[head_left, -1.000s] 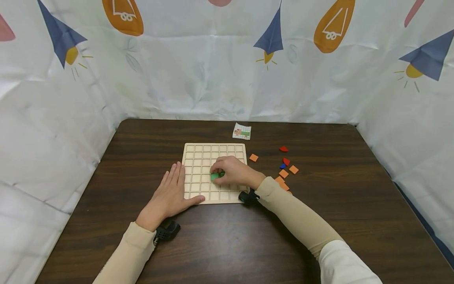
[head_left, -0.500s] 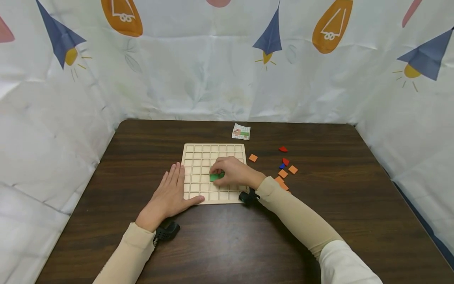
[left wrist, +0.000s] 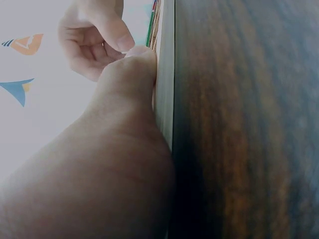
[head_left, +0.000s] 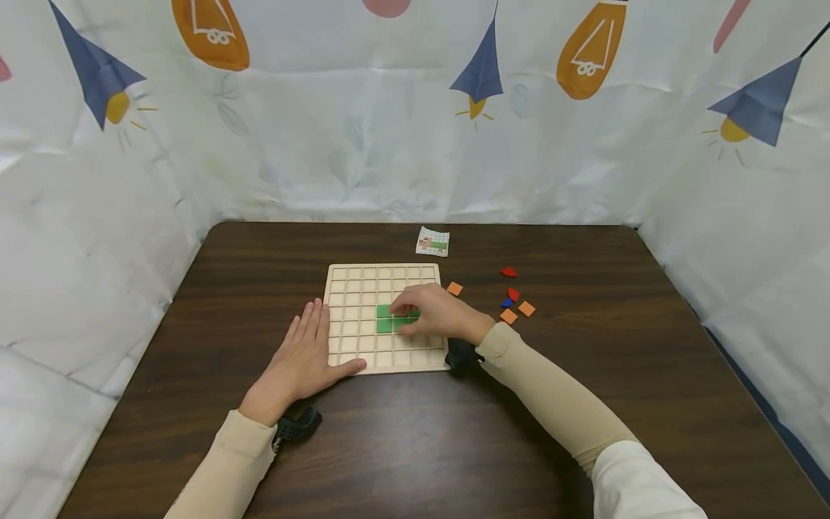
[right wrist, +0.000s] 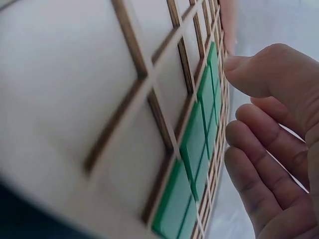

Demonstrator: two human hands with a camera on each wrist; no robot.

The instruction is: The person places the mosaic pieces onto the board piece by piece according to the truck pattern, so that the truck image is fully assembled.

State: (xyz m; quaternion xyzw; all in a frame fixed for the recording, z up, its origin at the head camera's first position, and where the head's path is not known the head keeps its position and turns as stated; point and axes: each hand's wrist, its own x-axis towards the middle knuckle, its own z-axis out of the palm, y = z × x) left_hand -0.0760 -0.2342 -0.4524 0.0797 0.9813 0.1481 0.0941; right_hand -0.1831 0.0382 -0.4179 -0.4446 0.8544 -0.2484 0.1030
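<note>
A pale wooden grid board (head_left: 353,287) lies on the dark table. Flat green square tiles (head_left: 384,326) fill several of its cells, in two rows side by side. My left hand (head_left: 301,360) lies with straight fingers along the board's left edge, its thumb over the front left corner. Just above the tiles, my right hand (head_left: 437,311) hangs with loosely bent fingers and covers part of them in the head view. In the right wrist view the thumb (right wrist: 276,72) and fingers stand apart from the green tiles (right wrist: 192,144), nothing between them.
Right of the board lie orange square tiles (head_left: 527,308), red pieces (head_left: 509,272) and a blue piece (head_left: 507,303). One orange tile (head_left: 454,288) is close to the board's right edge. A small printed card (head_left: 432,241) lies behind the board. A patterned cloth hangs around the table.
My right hand has come off the green tile under its fingertips and moved slightly right across the board, so more green tiles show. The left hand keeps its place. The head view has turned slightly.
</note>
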